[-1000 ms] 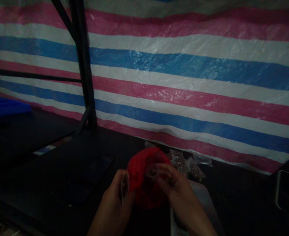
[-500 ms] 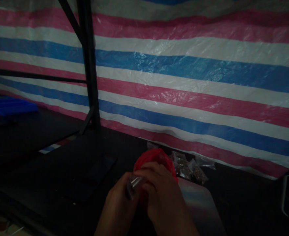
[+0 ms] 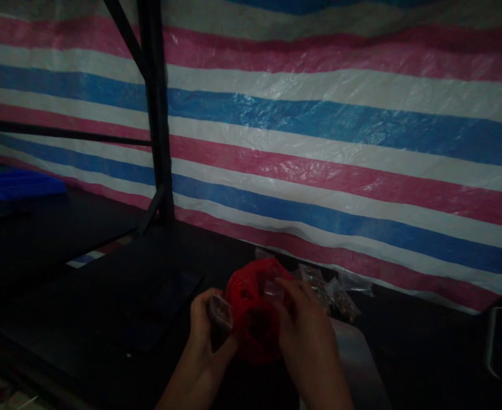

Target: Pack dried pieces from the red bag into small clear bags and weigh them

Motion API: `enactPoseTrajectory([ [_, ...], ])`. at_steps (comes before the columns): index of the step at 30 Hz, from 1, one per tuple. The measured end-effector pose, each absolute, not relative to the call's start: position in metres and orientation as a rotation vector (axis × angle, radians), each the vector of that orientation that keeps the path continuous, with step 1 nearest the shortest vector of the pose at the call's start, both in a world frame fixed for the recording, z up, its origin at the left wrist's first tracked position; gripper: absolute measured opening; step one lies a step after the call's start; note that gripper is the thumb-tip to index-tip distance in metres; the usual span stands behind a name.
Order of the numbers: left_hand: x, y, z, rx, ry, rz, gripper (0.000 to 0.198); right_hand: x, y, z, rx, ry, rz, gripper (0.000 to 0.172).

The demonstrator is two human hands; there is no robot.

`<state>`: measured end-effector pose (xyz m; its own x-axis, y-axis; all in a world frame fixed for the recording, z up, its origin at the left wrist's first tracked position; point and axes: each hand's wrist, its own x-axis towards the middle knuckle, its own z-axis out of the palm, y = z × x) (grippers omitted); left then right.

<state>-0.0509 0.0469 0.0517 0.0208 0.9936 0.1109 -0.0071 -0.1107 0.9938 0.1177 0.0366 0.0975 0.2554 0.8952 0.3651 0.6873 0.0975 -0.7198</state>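
Left fingers: the left hand (image 3: 204, 344) grasps a small clear cup (image 3: 221, 312) with brownish contents, too dim to name.
Right fingers: the right hand (image 3: 305, 327) seems to pinch a clear piece (image 3: 273, 290) over the red bag (image 3: 243, 285).
Clear cup: just left of the bag, tilted; probably light, fairly stiff and slippery, best gripped by its sides below the rim.
Red bag: between the hands; looks thin and soft, likely to fold, so the upper edge suits a hold.
Small bags (image 3: 342, 302): near the far edge of the black surface (image 3: 217, 245), partly behind the right hand.
Grey plate (image 3: 357, 356): under the right forearm, crowding that side.
Dark flat thing (image 3: 178, 293): left of the cup, apart.
Blue tray (image 3: 33, 185): well off to the left.
Striped sheet (image 3: 319, 148): hangs behind the far edge.
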Motion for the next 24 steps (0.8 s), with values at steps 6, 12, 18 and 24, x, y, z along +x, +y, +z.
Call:
enactPoseTrajectory([
  [6, -0.056, 0.050, 0.059, 1.433, 1.426, 1.702, 0.038, 0.105, 0.028, 0.110, -1.520, -1.481, 0.440, 0.029],
  [12, -0.058, 0.038, 0.058, 2.124, 1.553, 1.752, 0.047, 0.084, 0.010, 0.146, -1.403, -1.465, 0.820, 0.017],
  [18, -0.039, 0.032, 0.056, 2.481, 1.537, 1.702, 0.077, 0.113, 0.006, 0.156, -1.434, -1.317, 0.619, 0.013],
  [24, -0.016, 0.019, 0.048, 2.462, 1.307, 1.656, 0.092, 0.184, -0.018, 0.155, -1.576, -1.292, 0.452, 0.024],
])
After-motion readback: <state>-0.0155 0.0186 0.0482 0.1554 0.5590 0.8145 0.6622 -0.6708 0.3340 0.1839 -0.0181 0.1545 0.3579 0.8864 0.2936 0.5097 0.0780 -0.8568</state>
